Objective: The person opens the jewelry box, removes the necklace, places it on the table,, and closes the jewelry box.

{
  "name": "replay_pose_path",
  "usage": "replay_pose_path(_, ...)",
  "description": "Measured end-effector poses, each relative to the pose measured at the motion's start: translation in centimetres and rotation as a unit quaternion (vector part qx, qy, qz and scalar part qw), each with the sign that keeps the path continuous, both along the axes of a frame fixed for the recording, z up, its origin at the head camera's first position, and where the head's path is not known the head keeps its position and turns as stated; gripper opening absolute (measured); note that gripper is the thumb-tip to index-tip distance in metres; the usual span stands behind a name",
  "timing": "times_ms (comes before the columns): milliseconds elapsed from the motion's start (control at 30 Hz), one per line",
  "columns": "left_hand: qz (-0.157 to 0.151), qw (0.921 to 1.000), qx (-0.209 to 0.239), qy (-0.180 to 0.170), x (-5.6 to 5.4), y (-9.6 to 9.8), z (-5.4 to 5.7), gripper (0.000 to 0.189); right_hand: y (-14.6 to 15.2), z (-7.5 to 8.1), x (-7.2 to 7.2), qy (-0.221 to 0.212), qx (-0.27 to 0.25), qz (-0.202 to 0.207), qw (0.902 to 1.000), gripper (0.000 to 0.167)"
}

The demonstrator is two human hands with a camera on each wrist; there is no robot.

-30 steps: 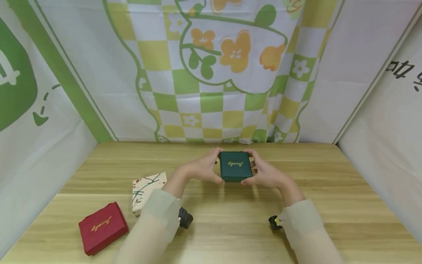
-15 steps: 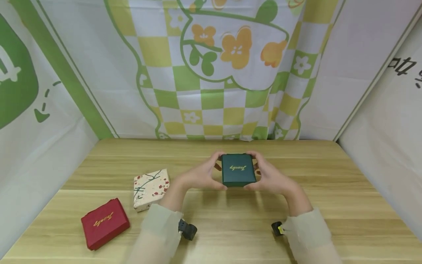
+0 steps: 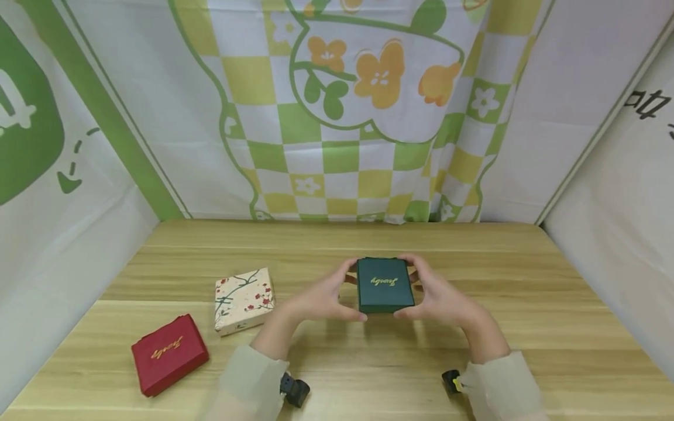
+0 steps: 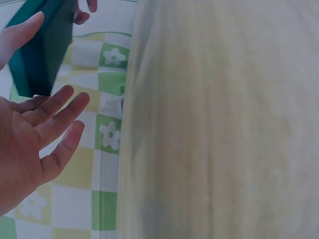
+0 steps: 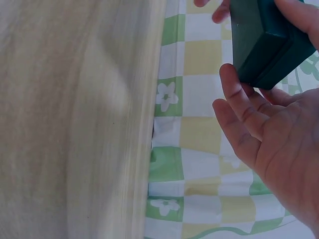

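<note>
"Green box [image 3: 385, 286], where is it?"
"Up above the wooden counter [image 3: 363, 374], between left hand [image 3: 329, 297] and right hand [image 3: 442, 299]."
"Grip?"
"Both pinch it, one per side. Left: thumb at near corner, fingertip round far corner; lower fingers [image 4: 64, 152] spread apart, holding nothing. Right about mirrors that: thumb near, fingertip far, lower fingers [image 5: 237, 124] spread too."
"Which way's it pointing?"
"Gold script [image 3: 384, 281] faces up, near side squarely toward the person. Top looks close to square, so can't call a long axis."
"Others?"
"Red box [image 3: 169, 355] and floral box [image 3: 244, 300], both on the counter to the person's left, near each other, small gap between."
</note>
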State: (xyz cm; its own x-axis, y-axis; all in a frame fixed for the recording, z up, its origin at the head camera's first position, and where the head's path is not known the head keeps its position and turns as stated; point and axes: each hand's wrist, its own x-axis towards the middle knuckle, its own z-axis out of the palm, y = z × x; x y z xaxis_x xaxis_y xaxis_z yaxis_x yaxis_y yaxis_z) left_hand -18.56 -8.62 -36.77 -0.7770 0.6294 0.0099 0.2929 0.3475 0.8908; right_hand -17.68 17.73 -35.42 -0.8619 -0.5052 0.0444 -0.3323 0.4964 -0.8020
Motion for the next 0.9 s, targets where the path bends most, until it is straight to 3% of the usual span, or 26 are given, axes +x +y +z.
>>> replay_pose_path(200,0.007,1.0,0.001,-0.004,0.1,0.0,-0.3,0.093,0.0,0.0,0.2,0.008,-0.001,-0.001,1.0,0.097)
replay_pose_path(467,0.023,0.9995,0.014,-0.013,0.0,-0.1,0.4,0.093,0.1,0.8,0.5,0.032,0.009,-0.01,0.9994,0.096)
replay_pose_path(900,0.03,0.9973,0.022,0.063,-0.3,-0.6,0.7,0.084,0.0,1.4,0.4,0.084,0.008,-0.023,0.9961,0.092)
